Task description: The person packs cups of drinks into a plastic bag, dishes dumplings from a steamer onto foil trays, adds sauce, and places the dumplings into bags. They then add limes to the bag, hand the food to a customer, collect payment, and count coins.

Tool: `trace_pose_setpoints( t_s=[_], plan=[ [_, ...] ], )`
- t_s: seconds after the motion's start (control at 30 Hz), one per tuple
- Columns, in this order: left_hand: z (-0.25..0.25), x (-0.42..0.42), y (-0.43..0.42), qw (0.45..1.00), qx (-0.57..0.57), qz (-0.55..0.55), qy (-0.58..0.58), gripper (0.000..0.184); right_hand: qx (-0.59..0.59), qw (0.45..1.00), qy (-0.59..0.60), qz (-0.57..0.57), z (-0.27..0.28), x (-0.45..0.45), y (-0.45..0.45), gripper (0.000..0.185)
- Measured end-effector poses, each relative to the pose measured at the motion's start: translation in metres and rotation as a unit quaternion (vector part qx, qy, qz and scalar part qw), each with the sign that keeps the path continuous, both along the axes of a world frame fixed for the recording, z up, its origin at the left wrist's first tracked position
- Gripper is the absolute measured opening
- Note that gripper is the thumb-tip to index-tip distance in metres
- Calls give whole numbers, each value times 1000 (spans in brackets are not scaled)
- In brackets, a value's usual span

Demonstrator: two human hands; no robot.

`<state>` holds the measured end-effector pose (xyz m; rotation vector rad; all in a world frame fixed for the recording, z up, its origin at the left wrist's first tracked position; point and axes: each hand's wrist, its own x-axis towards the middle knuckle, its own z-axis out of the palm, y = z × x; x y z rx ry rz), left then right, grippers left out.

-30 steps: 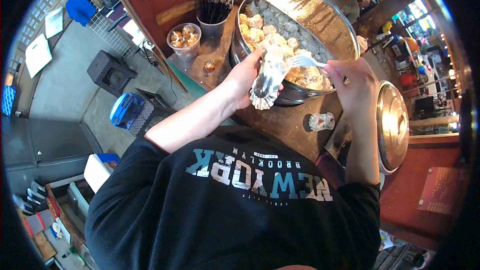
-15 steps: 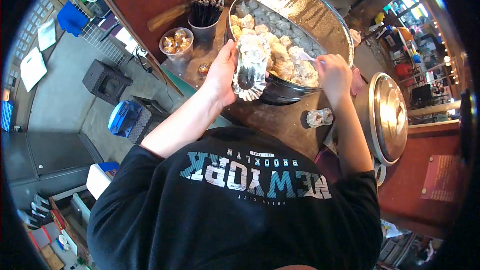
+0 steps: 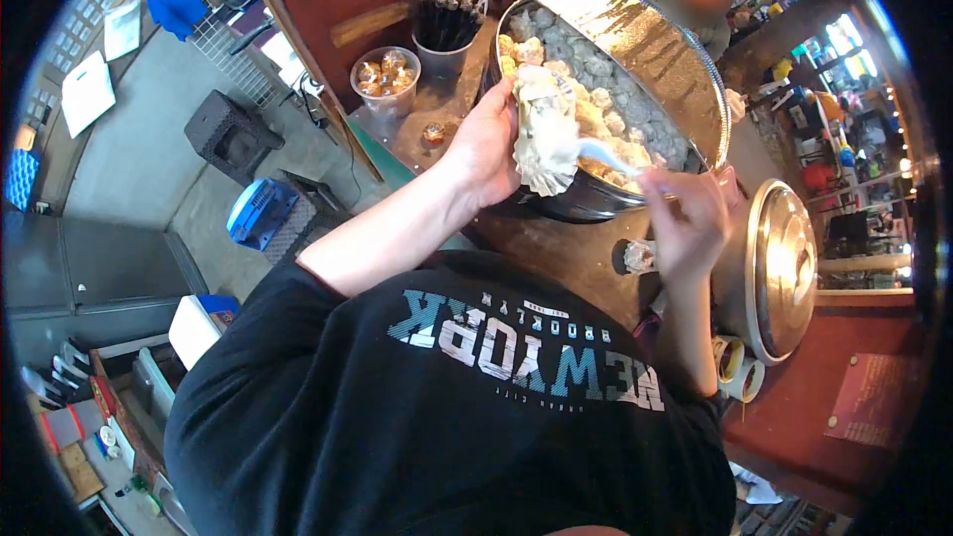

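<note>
My left hand is closed around the side of a fluted paper tray. Pale dumplings fill its upper part. In my right hand a whitish plastic fork is gripped near its end, its tip touching or just beside the tray's right side. The fork is smeared by motion, so its tines are unclear. Both hands are over the near rim of a large round steamer pot. Inside, yellowish dumplings lie along the near side and greyish wrapped ones behind them.
A tub of wrapped gold balls and a cup of black sticks stand left of the steamer. A small crumpled bundle lies on the wooden counter. A lidded metal pot stands right. Another person is beyond.
The fork has moved left from the dumplings in the steamer to the tray. The tray's lower part, earlier showing a dark hollow, now looks pale. The whole view has shifted slightly.
</note>
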<state>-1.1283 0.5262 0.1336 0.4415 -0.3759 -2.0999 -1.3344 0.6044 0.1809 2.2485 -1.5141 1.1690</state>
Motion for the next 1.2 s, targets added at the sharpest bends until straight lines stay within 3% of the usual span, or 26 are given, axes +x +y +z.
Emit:
trace_pose_setpoints(
  t_s=[0.17,0.3,0.5,0.6,0.63,0.7,0.8,0.87,0.9,0.93,1.0,1.07,1.13,1.2],
  plan=[
    [-14,10,-3,999,16,32,-35,51,-25,991,121,50,2,25,7,20],
    [-11,24,0,996,35,57,-53,50,-23,987,153,47,16,39,4,20],
    [-18,52,-10,994,84,66,39,49,-40,984,160,72,32,60,-19,14],
    [-47,81,-26,992,66,34,98,50,-57,985,153,56,40,73,-51,12],
    [-48,86,-27,991,79,68,82,50,-18,991,134,17,47,86,-63,9],
    [-51,104,-30,989,74,71,102,49,-50,980,174,86,54,104,-108,7],
    [-60,133,-29,990,26,80,113,49,-21,943,318,95,23,134,-199,10],
    [-58,144,-32,981,99,122,118,51,23,884,455,105,-5,158,-255,11],
    [-61,152,-31,986,67,103,112,53,98,910,395,77,-22,172,-272,12],
    [-59,158,-29,994,28,97,51,52,171,896,407,41,-36,187,-287,14],
    [-68,169,-32,988,49,99,111,51,212,855,472,28,-49,204,-297,21],
    [-75,178,-35,989,28,88,117,51,201,902,372,84,-52,194,-306,30],
    [-73,189,-34,992,58,75,85,51,272,943,182,68,-23,158,-332,38],
    [-70,197,-32,991,58,67,105,51,214,969,121,-7,17,70,-348,45]
  ],
)
